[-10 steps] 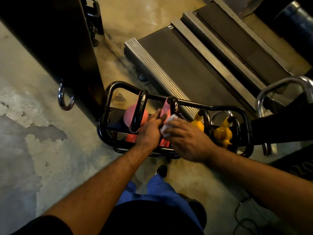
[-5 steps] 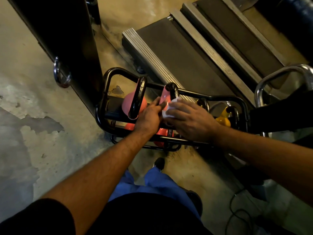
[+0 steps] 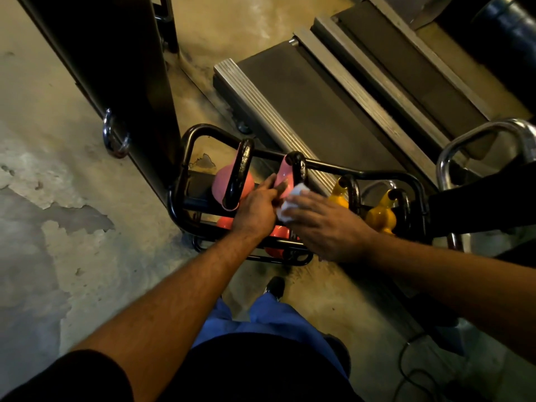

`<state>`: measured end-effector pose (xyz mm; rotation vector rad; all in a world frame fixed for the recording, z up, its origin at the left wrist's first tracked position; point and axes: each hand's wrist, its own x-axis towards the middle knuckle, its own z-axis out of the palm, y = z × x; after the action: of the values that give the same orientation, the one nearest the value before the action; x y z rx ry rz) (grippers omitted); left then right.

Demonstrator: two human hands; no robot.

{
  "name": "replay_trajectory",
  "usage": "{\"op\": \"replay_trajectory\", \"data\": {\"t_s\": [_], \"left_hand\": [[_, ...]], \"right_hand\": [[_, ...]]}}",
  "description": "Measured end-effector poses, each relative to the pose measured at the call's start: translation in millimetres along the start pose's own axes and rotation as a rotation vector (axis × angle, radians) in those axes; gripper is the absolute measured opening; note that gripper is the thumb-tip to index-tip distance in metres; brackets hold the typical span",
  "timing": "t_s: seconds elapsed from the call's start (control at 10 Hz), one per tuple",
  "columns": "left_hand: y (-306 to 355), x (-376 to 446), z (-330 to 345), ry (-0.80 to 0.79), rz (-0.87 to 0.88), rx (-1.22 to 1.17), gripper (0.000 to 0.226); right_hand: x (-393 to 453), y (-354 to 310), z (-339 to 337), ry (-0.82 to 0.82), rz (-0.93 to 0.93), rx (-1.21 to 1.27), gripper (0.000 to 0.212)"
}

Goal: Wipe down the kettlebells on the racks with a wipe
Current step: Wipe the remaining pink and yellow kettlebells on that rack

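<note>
Pressure from the right hand (image 3: 324, 224), fingers flat on the wipe (image 3: 293, 203), should sweep the pink kettlebell (image 3: 285, 177) that the left hand (image 3: 256, 208) braces with straight fingers.

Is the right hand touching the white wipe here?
Touching. The head view shows the right hand lying over the white wipe, fingers pressing it against the second pink kettlebell without a visible gap.
</note>
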<state>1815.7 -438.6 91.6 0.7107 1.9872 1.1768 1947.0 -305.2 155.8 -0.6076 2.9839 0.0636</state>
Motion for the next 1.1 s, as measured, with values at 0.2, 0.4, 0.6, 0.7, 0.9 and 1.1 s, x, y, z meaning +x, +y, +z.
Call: {"op": "replay_trajectory", "data": {"t_s": [0.2,0.4,0.6,0.7,0.9,1.1], "left_hand": [[3.4,-0.9,0.1,0.034,-0.005,-0.100,0.042],[-6.7,2.3,0.3,0.016,0.067,0.127,0.047],[6.2,-6.4,-2.0,0.085,0.020,-0.249,0.033],[6.8,-5.8,-1.4,0.043,0.021,-0.002,0.045],[-1.5,-8.0,-3.6,-0.007,0.065,-0.227,0.042],[-19.0,-0.3,5.9,0.062,0.154,0.070,0.036]], "right_hand": [[18.6,39.7,-20.1,0.162,0.130,0.158,0.038],[20.8,43.9,-21.2,0.089,-0.002,0.287,0.037],[42.2,55.5,-17.8,0.143,0.181,0.439,0.040],[44.5,66.3,-11.5,0.208,0.281,0.530,0.039],[42.0,55.7,4.3,0.280,0.272,0.634,0.047],[55.6,52.3,14.1,0.462,0.533,0.924,0.046]]}}
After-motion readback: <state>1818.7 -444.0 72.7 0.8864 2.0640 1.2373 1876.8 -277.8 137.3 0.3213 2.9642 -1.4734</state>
